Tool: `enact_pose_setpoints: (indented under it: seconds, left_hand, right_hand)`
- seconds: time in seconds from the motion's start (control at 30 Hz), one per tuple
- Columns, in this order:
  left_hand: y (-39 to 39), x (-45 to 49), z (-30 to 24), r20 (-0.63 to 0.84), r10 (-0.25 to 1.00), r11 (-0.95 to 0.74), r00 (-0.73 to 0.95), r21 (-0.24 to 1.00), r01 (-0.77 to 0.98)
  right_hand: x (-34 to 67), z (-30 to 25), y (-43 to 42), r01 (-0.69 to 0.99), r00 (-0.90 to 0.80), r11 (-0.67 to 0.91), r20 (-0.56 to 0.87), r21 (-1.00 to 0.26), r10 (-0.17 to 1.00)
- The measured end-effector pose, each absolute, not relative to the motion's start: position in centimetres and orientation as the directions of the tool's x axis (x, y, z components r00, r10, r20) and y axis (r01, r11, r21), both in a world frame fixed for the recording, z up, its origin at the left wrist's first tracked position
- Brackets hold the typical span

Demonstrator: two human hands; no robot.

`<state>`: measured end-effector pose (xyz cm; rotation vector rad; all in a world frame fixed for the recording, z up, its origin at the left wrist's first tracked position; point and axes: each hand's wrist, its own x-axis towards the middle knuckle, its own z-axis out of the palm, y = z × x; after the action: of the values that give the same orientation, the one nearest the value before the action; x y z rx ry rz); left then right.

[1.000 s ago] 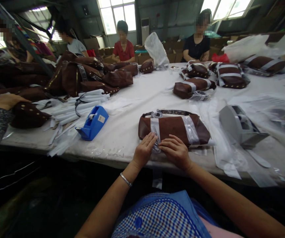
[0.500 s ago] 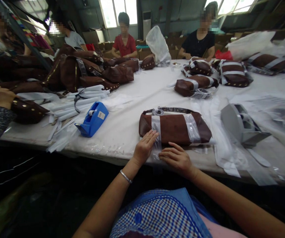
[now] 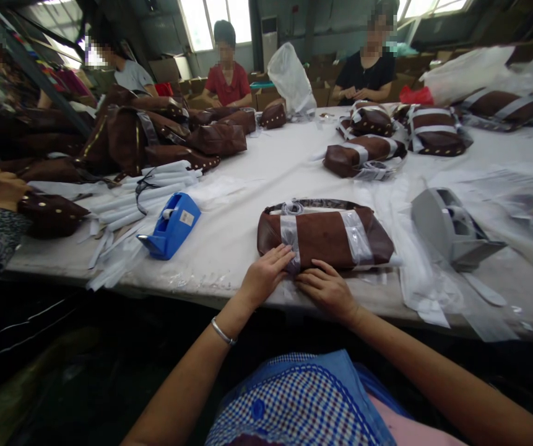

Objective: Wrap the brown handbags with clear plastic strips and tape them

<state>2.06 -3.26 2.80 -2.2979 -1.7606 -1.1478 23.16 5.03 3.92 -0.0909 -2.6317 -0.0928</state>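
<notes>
Lying lengthwise along the bench's (image 3: 220, 248) near edge, the brown bag (image 3: 322, 238) points its ends left and right, its handle (image 3: 335, 203) on the far side. The left hand (image 3: 266, 271) lies flat over one clear strip (image 3: 288, 229); the right hand (image 3: 327, 290) curls beside it — whether pinching anything, I cannot tell. Half a second ago, the right hand was farther from the bag — now it meets its near edge.

Bright windows (image 3: 215, 23) — paned, dim wall (image 3: 333, 28) (greyish)
</notes>
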Motion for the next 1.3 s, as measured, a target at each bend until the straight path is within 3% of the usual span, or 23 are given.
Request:
enact_pose_setpoints:
  seconds: [0.27, 0.37, 0.5, 0.63, 0.83, 1.07, 1.3]
  left_hand:
    - [-3.0, 2.9, 0.4, 0.654, 0.753, -0.337, 0.076, 0.284, 0.898]
    - [-3.0, 3.0, 0.5, 0.666, 0.743, -0.331, 0.071, 0.274, 0.903]
    - [-3.0, 3.1, 0.5, 0.674, 0.734, -0.336, 0.078, 0.262, 0.905]
    - [-3.1, 3.1, 0.5, 0.666, 0.741, -0.332, 0.082, 0.257, 0.907]
    - [-3.1, 3.1, 0.6, 0.679, 0.729, -0.335, 0.090, 0.238, 0.912]
    - [-3.0, 3.1, 0.1, 0.682, 0.724, -0.313, 0.107, 0.186, 0.931]
    - [-3.3, 3.9, 0.1, 0.670, 0.740, -0.230, 0.062, 0.165, 0.959]
  right_hand:
    - [24.4, 6.1, 4.1, 0.116, -0.823, 0.992, 0.554, -0.050, 0.125]
    - [25.4, 5.4, 3.2, 0.038, -0.913, 0.998, 0.404, -0.054, 0.057]
    - [26.4, 3.0, 1.7, 0.007, -0.982, 0.999, 0.190, 0.032, 0.000]
    - [25.9, 1.5, 1.3, 0.065, -0.953, 0.996, 0.300, 0.060, 0.044]
    - [24.4, 2.3, 1.4, -0.091, -0.857, 0.994, 0.512, -0.055, -0.050]
    - [24.3, 5.3, 1.8, -0.095, -0.833, 0.983, 0.553, -0.158, 0.008]
    - [21.3, 9.3, 6.2, -0.009, -0.794, 0.985, 0.600, -0.173, 0.098]
